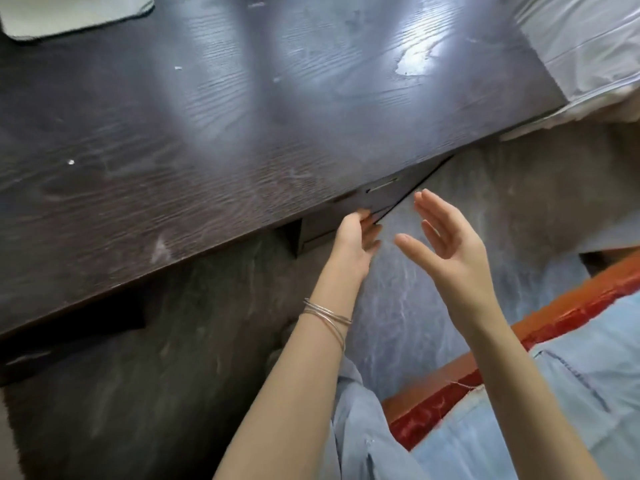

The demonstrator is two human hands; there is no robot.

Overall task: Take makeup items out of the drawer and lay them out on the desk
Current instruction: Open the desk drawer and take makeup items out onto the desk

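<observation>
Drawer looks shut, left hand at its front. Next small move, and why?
Probably pull the drawer outward with the left hand: its fingertips sit at the drawer front's lower edge under the desk, the drawer looks closed, and no makeup items are visible yet. The right hand hovers open and empty beside it, free to reach in afterwards.

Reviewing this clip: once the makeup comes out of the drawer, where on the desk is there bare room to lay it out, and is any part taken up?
Nearly all the dark desk top is bare, from the front edge above the drawer back to the far side. Only the far left corner is taken, by a pale cloth. The left hand is at the drawer front; the right hand hovers open beside it.
</observation>
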